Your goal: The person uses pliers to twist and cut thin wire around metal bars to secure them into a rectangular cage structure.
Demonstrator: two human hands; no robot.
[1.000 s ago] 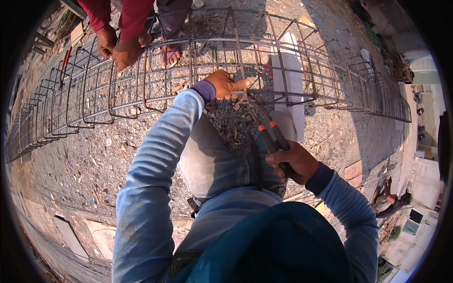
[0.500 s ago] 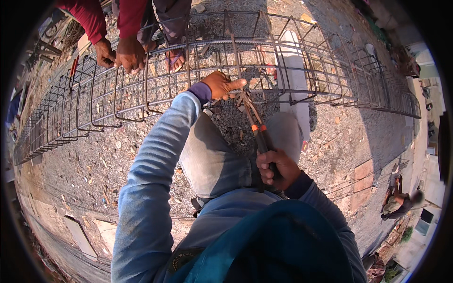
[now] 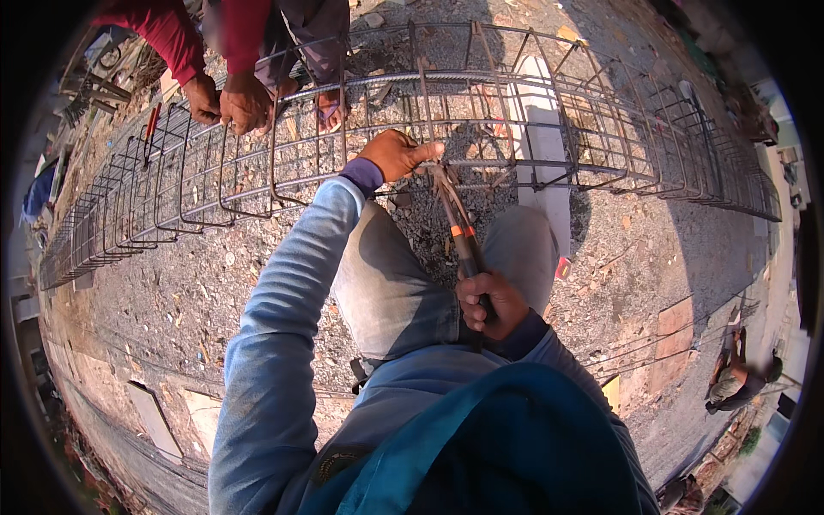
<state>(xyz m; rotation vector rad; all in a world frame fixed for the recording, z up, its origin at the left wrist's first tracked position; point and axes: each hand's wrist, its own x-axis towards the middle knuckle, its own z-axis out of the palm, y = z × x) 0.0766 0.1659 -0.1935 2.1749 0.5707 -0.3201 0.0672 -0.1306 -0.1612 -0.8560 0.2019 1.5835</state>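
Pincers point(image 3: 458, 230) with black handles and orange bands stand just right of the middle of the head view, their head pointing toward twelve o'clock. The right hand point(image 3: 492, 302), toward four o'clock from the centre, is wrapped around the handles, which lie close together; whether the jaws are biting on anything is too small to tell.

At twelve o'clock, the left hand point(image 3: 396, 156) has its fingers curled by the near bars of a rebar cage point(image 3: 481, 162), the thumb stretched toward three o'clock and almost at the pincers' head. What those fingers grip cannot be told.

The cage spans the upper half in a bow from nine o'clock to three, its near side just beyond the wearer's jeans point(image 3: 390, 296). Toward ten-thirty, a co-worker's two hands point(image 3: 245, 101), below red sleeves point(image 3: 172, 43), are at the cage's far bars. A red-handled tool point(image 3: 152, 122) is at ten o'clock. A white board point(image 3: 542, 142) lies beneath the bars at one-thirty. Another person point(image 3: 740, 382) is low down at four o'clock.
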